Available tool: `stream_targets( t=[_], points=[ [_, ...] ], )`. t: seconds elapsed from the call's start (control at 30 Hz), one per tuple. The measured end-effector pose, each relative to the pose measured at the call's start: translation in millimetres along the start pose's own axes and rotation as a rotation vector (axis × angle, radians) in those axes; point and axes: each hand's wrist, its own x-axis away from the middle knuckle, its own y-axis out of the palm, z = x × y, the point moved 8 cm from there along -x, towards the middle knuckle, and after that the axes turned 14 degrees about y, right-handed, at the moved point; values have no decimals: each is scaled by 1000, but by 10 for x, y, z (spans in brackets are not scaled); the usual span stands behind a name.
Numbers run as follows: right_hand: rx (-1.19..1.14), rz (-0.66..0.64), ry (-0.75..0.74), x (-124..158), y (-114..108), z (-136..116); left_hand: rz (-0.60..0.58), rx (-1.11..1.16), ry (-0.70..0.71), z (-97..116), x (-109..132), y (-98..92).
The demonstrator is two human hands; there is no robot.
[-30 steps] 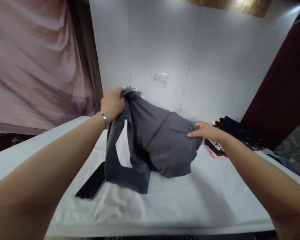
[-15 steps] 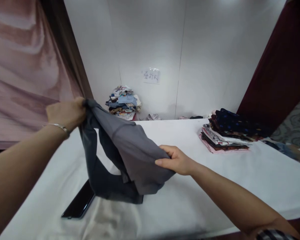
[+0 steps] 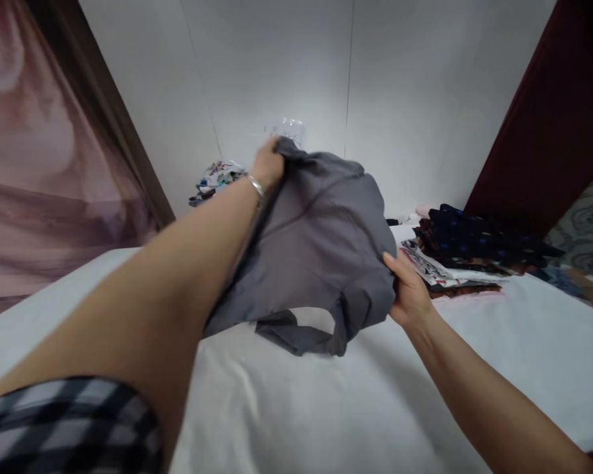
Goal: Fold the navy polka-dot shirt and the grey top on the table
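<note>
A dark grey shirt [image 3: 316,243] hangs in loose folds above the table, held up between both hands. My left hand [image 3: 270,164] is closed on its upper left corner, with the arm stretched far forward and a silver bracelet on the wrist. At the shirt's right edge my right hand [image 3: 407,286] pinches the cloth, thumb in front and the other fingers mostly behind it. The lower part of the shirt droops in a loop just over the white tabletop cloth [image 3: 257,408].
To the right lies a stack of folded clothes [image 3: 468,250], a dark blue spotted piece on top. A heaped clothes pile [image 3: 220,174] at the back left is partly covered by my left arm. Behind stands a white wall [image 3: 414,99] with a paper sign [image 3: 293,130]; a pink curtain [image 3: 44,178] hangs left.
My left hand has swung up and to the right with the shirt, whose broad side now faces me. My right hand has shifted right and slightly up. The phone at the left is out of sight.
</note>
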Motion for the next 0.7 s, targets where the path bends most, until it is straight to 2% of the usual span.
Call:
stream_targets(
  t=[0.07,0.13,0.2,0.23,0.33,0.4,0.5,0.6,0.7],
  points=[
    [5,109,91,-38,-450,278,-109,33,-55,-160,117,658],
    [31,202,233,-9,-883,628,-200,46,-119,-365,474,1149],
    [72,280,408,90,-1249,977,-302,32,-177,-554,966,1427],
    [85,313,474,153,-1391,1110,-341,29,-185,-615,1219,1478],
    [124,337,512,281,-1578,1289,-427,6,-173,-687,1931,1384],
    [203,285,450,297,-1522,1285,-457,-16,-150,-679,2345,1210],
    [477,205,342,303,-1346,1266,-560,-148,-25,-636,2867,974],
    [815,137,224,320,-1190,1298,-628,-356,-36,-762,3218,738],
    [907,128,146,310,-1165,1300,-631,-489,-138,-955,3335,516]
  ],
)
